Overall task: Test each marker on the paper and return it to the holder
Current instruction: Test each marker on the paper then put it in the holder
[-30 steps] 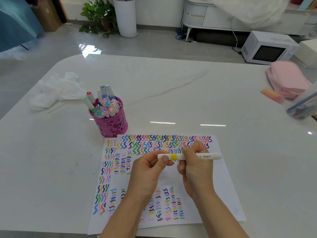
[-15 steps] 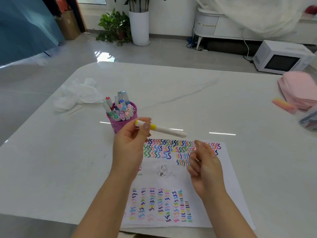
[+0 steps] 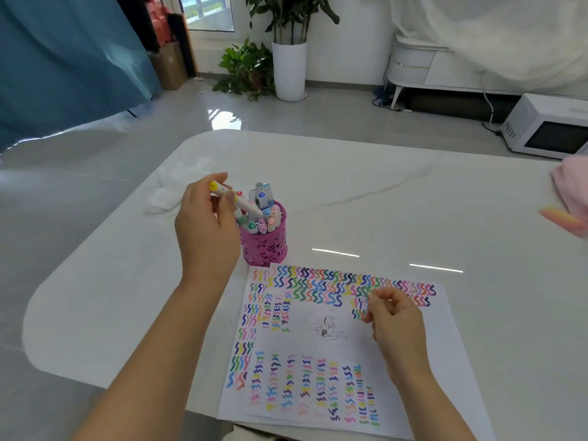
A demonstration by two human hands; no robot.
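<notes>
Furthest left of the pink perforated metal holder [image 3: 264, 246], a crumpled white tissue [image 3: 167, 195] lies on the white marble-look table [image 3: 381, 211], out of the way.

Just left of the holder and a little above its rim is my left hand [image 3: 206, 224]. My thumb and fingers pinch the white marker with the yellow end cap [image 3: 246, 205] near its upper end. I hold it high on the barrel so the lower end is free to slide down. The marker is tilted, yellow cap up and away from the holder, with the other end pointing down over the rim among the other capped markers [image 3: 262, 218] that stand packed inside. I cannot tell whether the tip has found a gap between them. I judge this to be the return step for this marker, and the tight bundle means I must steer it into a free slot, not drop it.

On the near side of the holder, its top edge almost touching the base, lies the white sheet of paper [image 3: 346, 348], covered round its margins with rows of coloured wavy test strokes [image 3: 318, 284]. It sits close so each marker travels only a short way.

To the right of the holder, over the paper, my right hand [image 3: 396, 323] hovers with fingers loosely curled, holding nothing.

Well to the right of the holder, at the table's far side, are an orange-pink block [image 3: 561, 219] and a soft pink pouch [image 3: 572, 183].
</notes>
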